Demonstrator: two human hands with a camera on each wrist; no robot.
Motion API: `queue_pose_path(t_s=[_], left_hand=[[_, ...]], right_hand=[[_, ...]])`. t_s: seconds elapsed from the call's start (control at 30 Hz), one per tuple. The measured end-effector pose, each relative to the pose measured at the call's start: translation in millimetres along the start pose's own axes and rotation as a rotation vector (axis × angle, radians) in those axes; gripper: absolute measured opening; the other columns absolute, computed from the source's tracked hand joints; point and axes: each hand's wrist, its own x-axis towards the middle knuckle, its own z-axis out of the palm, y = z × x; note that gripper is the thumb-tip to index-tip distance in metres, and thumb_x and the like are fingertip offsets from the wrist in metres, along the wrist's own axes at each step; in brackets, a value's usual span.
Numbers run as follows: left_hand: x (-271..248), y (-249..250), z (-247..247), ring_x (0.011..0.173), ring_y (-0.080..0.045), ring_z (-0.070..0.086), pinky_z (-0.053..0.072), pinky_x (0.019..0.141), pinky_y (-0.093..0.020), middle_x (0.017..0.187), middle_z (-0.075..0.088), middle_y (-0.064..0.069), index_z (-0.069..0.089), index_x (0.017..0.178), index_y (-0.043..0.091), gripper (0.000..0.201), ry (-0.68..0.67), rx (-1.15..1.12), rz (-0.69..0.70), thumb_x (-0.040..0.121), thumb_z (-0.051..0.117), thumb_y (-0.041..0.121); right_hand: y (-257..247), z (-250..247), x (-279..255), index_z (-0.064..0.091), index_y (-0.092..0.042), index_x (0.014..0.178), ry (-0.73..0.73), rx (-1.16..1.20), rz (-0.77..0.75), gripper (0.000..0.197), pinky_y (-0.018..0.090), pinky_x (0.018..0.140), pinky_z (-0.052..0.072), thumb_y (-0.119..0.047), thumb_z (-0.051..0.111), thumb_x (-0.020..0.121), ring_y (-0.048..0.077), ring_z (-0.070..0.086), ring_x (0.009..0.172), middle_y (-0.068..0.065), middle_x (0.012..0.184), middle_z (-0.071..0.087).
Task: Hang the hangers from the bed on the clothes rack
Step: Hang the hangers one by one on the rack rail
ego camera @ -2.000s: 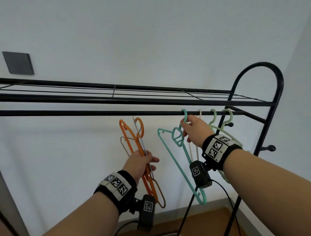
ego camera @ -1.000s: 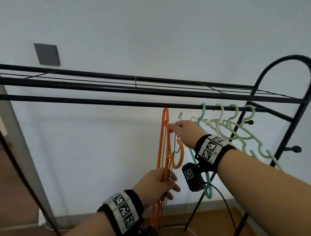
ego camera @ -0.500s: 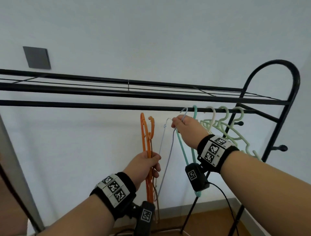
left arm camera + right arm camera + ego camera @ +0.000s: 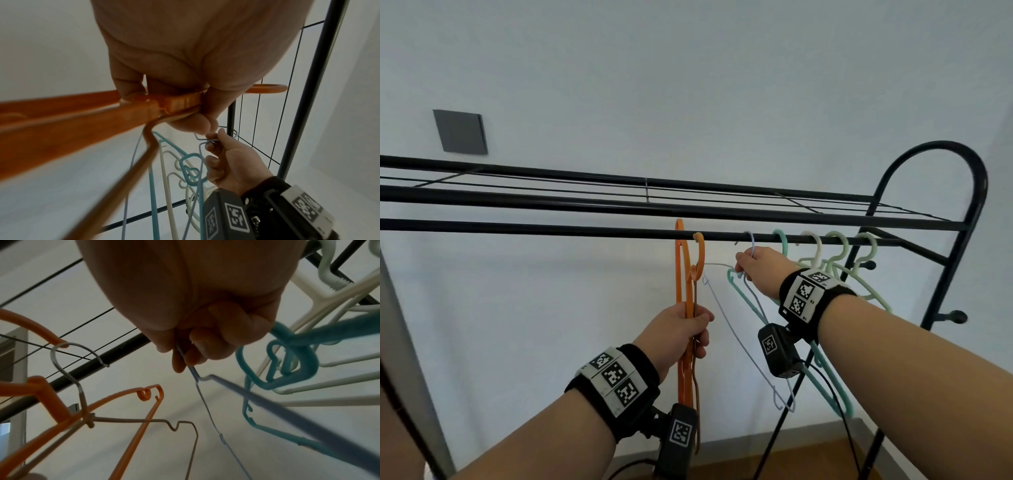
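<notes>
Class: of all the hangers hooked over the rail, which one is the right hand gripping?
The thin pale-blue wire hanger, leftmost on the rail. The right hand pinches its neck; the teal, white and mint plastic hangers hang untouched.

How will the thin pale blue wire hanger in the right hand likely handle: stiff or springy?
Probably springy: the pale blue wire hanger is far thinner than the teal hanger. Likely light; the right hand holds it by a fingertip pinch. Its hook sits over the rail, so it may swing.

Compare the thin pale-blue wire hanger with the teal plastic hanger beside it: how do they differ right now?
The pale-blue wire hanger is thin wire; the teal plastic hanger is thicker moulded plastic. The right hand pinches the wire hanger's neck; no hand holds the teal one. The wire hanger sits left of the teal on the rail. Both hooks are over that rail.
</notes>
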Motion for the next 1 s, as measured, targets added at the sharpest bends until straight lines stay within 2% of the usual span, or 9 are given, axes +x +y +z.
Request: queue_pose_path(t_s=[0.1, 0.17, 0.33, 0.43, 0.5, 0.6, 0.7, 0.83, 1.0], left_hand=[[3, 1, 1, 0.055, -0.016, 0.062, 0.053, 0.068, -0.033, 0.068, 0.065, -0.004, 0.066, 0.111, 0.008, 0.020, -0.020, 0.008, -0.006, 0.104, 0.051, 0.017], [4, 1, 2, 0.056, -0.016, 0.062, 0.052, 0.071, -0.036, 0.067, 0.065, -0.003, 0.067, 0.113, 0.007, 0.021, -0.039, 0.008, -0.004, 0.104, 0.051, 0.017], [6, -1, 8, 0.058, -0.016, 0.063, 0.055, 0.067, -0.032, 0.070, 0.067, -0.005, 0.069, 0.110, 0.011, 0.020, -0.057, 0.045, 0.017, 0.103, 0.052, 0.017], [6, -2, 11, 0.059, -0.016, 0.065, 0.058, 0.063, -0.026, 0.072, 0.069, -0.007, 0.071, 0.108, 0.013, 0.017, -0.059, 0.052, 0.025, 0.102, 0.055, 0.016], [7, -2, 12, 0.060, -0.016, 0.066, 0.057, 0.061, -0.024, 0.073, 0.070, -0.007, 0.071, 0.108, 0.013, 0.017, -0.055, 0.053, 0.031, 0.102, 0.056, 0.016], [9, 1, 13, 0.061, -0.017, 0.067, 0.057, 0.062, -0.025, 0.076, 0.071, -0.008, 0.070, 0.110, 0.014, 0.017, -0.052, 0.060, 0.044, 0.102, 0.056, 0.018], [11, 6, 12, 0.063, -0.018, 0.070, 0.057, 0.065, -0.029, 0.081, 0.075, -0.008, 0.069, 0.114, 0.016, 0.019, -0.059, 0.041, 0.056, 0.103, 0.054, 0.022], [14, 14, 8, 0.065, -0.016, 0.073, 0.056, 0.068, -0.028, 0.084, 0.080, -0.002, 0.068, 0.114, 0.019, 0.022, -0.018, 0.008, 0.062, 0.105, 0.049, 0.028], [21, 20, 1, 0.071, -0.018, 0.073, 0.052, 0.073, -0.034, 0.088, 0.081, -0.003, 0.067, 0.114, 0.014, 0.029, 0.011, -0.063, -0.001, 0.106, 0.048, 0.033]], right_hand=[[2, -2, -2, 0.069, -0.011, 0.098, 0.012, 0.023, 0.017, 0.040, 0.030, 0.062, 0.042, -0.038, 0.040, 0.107, 0.021, 0.060, 0.075, 0.003, 0.082, 0.065], [2, -2, -5, 0.061, -0.014, 0.093, 0.064, 0.022, 0.027, 0.035, 0.031, 0.058, 0.041, -0.043, 0.044, 0.104, 0.019, 0.057, 0.067, 0.003, 0.079, 0.063], [-3, -1, -25, 0.046, -0.018, 0.077, 0.323, 0.242, 0.007, 0.030, 0.032, 0.054, 0.042, -0.041, 0.056, 0.093, 0.016, 0.045, 0.055, 0.000, 0.066, 0.050], [-15, 1, -41, 0.061, -0.013, 0.083, 0.237, 0.283, -0.113, 0.039, 0.030, 0.053, 0.044, -0.048, 0.052, 0.098, 0.012, 0.048, 0.054, 0.007, 0.067, 0.058], [-24, 4, -46, 0.068, -0.017, 0.088, 0.169, 0.293, -0.195, 0.043, 0.027, 0.052, 0.044, -0.054, 0.049, 0.099, 0.009, 0.048, 0.054, 0.014, 0.080, 0.068], [-31, 9, -45, 0.072, -0.017, 0.091, 0.131, 0.310, -0.224, 0.037, 0.029, 0.053, 0.046, -0.048, 0.053, 0.099, 0.012, 0.048, 0.054, 0.018, 0.087, 0.072], [-34, 11, -40, 0.071, -0.012, 0.095, 0.161, 0.302, -0.210, 0.033, 0.039, 0.064, 0.058, -0.039, 0.053, 0.101, 0.028, 0.063, 0.063, 0.015, 0.087, 0.074], [-39, 10, -33, 0.066, -0.018, 0.084, 0.176, 0.301, -0.196, 0.031, 0.036, 0.058, 0.052, -0.037, 0.051, 0.103, 0.015, 0.053, 0.057, 0.003, 0.077, 0.068], [-40, 10, -19, 0.070, -0.016, 0.091, 0.183, 0.283, -0.136, 0.030, 0.043, 0.069, 0.059, -0.037, 0.050, 0.102, 0.016, 0.058, 0.061, 0.002, 0.088, 0.075]])
